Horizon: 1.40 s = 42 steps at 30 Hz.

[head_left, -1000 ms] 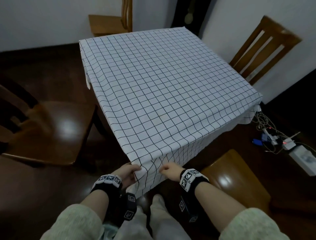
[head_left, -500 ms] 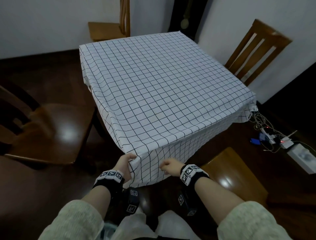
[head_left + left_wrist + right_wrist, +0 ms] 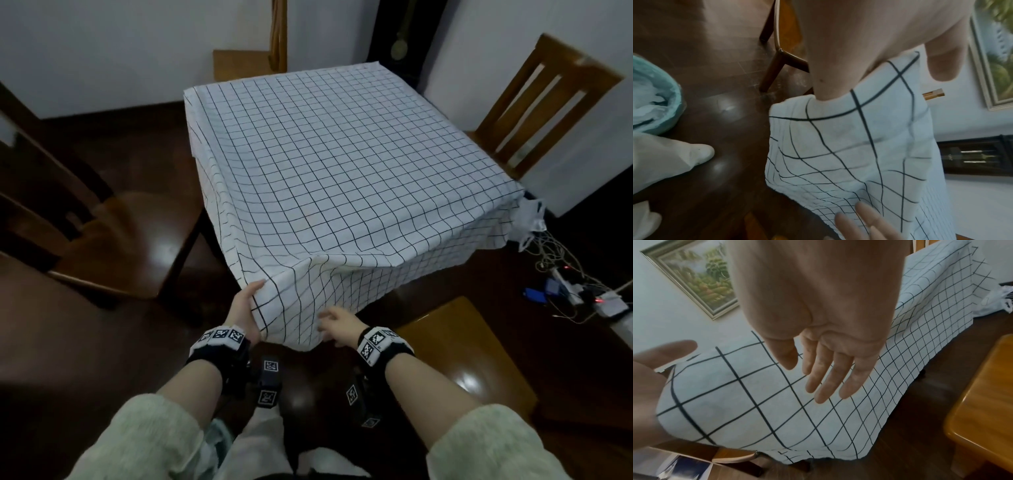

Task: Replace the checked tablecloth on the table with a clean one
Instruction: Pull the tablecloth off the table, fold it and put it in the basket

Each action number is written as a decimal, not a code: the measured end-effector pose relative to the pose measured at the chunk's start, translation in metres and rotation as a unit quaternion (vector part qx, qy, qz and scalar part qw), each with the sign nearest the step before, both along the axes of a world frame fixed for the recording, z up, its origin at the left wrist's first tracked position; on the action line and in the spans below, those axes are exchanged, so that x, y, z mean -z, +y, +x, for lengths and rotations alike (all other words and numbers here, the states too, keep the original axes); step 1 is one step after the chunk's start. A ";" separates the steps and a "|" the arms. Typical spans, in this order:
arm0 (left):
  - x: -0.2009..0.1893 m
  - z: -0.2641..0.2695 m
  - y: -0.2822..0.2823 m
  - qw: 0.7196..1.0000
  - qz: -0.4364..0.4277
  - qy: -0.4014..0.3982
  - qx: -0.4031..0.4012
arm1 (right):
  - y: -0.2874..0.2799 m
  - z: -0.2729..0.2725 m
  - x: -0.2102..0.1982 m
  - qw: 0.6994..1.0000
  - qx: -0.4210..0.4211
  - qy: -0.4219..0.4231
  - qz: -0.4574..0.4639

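Note:
The white checked tablecloth [image 3: 342, 178] covers the whole square table and hangs over its edges. My left hand [image 3: 244, 308] grips its near corner and holds it bunched and lifted off the table corner. In the left wrist view, the thumb and fingers of the left hand [image 3: 859, 40] pinch the cloth [image 3: 849, 146]. My right hand [image 3: 339, 322] is open just to the right. Its fingers [image 3: 828, 378] are straight and spread in front of the hanging cloth [image 3: 756, 402]; whether they touch it is unclear. No second cloth is in view.
Wooden chairs stand at the left [image 3: 102, 240], back [image 3: 246, 65] and right [image 3: 548, 102]; a lighter wooden seat [image 3: 462, 359] is near my right arm. Cables and a power strip [image 3: 582, 294] lie on the dark floor at the right. A teal lined bin [image 3: 653, 100] is by my feet.
My left hand has lifted the near corner of the cloth higher, bunching it. My right hand's curled fingers have straightened off the cloth edge.

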<state>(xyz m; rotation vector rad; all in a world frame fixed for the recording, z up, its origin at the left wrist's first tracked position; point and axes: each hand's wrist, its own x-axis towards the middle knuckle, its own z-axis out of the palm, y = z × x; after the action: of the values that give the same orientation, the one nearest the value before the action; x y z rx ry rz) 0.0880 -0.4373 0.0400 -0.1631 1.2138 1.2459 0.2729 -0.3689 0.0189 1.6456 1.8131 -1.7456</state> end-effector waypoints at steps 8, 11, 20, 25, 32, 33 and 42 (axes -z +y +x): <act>0.016 -0.001 -0.028 0.989 -0.032 0.072 -0.124 | -0.028 0.035 0.006 0.999 0.026 0.014 -0.024; 0.009 0.008 -0.033 0.987 -0.026 0.143 -0.068 | -0.035 0.040 -0.002 0.999 0.035 0.028 -0.017; -0.020 0.011 -0.039 0.928 0.043 0.346 0.132 | -0.052 0.026 -0.032 0.989 0.061 0.111 0.076; -0.040 0.018 -0.041 0.884 0.103 0.428 0.160 | -0.070 -0.005 -0.041 0.983 0.015 0.109 0.148; -0.056 0.026 -0.052 0.881 0.165 0.364 0.255 | -0.076 -0.030 -0.053 0.958 0.083 0.065 0.266; -0.053 0.022 -0.053 0.877 0.161 0.391 0.229 | -0.076 -0.028 -0.053 0.960 0.100 0.068 0.254; -0.042 -0.004 -0.034 0.625 0.117 0.670 0.382 | -0.071 0.002 -0.101 0.938 0.194 0.190 0.218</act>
<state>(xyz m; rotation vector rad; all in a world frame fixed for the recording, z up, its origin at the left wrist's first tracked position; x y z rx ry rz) 0.0836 -0.4708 0.0815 1.6252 1.9667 0.5587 0.2752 -0.4399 0.1203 2.0643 2.3124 -2.0462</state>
